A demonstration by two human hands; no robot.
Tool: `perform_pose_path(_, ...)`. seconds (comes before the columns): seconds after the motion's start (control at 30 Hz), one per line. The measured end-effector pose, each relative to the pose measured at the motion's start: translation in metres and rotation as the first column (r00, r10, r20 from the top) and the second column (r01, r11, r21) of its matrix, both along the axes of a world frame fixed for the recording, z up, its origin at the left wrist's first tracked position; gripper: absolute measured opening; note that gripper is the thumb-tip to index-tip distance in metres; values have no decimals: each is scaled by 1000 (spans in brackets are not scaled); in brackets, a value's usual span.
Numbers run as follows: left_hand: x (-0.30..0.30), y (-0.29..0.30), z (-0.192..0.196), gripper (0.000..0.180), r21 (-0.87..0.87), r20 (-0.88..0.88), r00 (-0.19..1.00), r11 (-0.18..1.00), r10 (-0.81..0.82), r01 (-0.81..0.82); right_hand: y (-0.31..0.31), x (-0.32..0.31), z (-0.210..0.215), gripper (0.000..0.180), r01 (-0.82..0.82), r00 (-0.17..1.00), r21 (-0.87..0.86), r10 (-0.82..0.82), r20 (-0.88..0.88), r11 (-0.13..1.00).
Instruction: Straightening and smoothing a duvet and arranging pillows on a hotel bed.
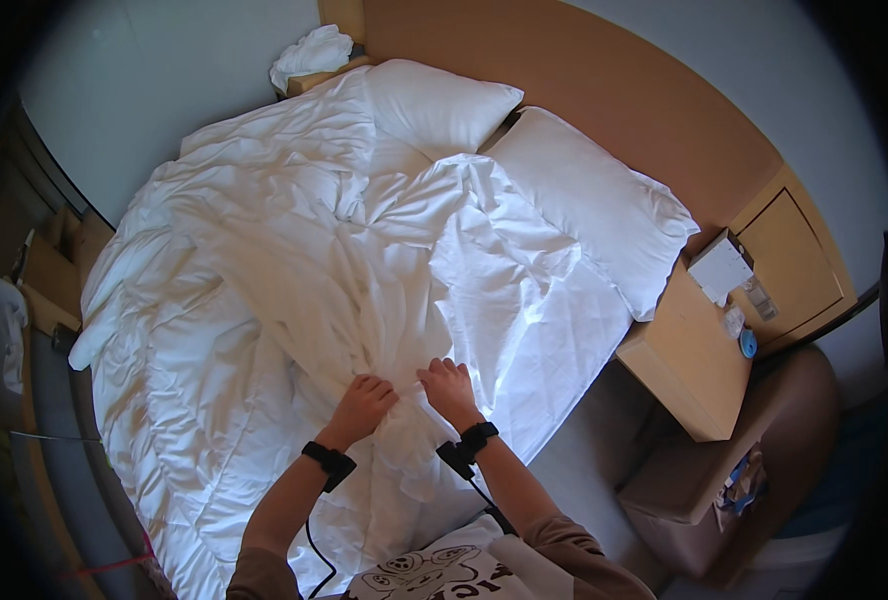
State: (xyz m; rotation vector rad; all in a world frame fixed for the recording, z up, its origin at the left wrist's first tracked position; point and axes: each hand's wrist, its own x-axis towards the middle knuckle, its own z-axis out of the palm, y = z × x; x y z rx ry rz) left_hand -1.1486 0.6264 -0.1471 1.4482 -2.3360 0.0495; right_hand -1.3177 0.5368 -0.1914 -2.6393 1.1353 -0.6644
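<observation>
L hand (362,403) & R hand (450,388) both clenched on bunched white duvet (264,280), mid-bed, well below two pillows (584,200); nightstand (689,355) just R of bed.

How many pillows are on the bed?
2: one pillow lies at the headboard near the middle, the other pillow to its right beside the nightstand. The rumpled duvet may hide more.

A bedroom, hotel-like. A white-sheeted bed (294,300) fills the middle. Pillows (594,205) and wooden headboard (584,80) at one o'clock, nightstand (689,355) at three.
</observation>
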Motion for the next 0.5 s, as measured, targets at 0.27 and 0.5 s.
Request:
perform_pose_path(0.27, -5, 11, 19, 15, -40, -57, 995, 995, 86, -88, 10, 23, 43, 10, -30, 991, -104, 43, 125, 994)
perform_pose_path(0.5, 3, 10, 22, 13, -45, -101, 990, 993, 102, -107, 47, 28, 65, 15, -319, 808, 657, -167, 565, 683)
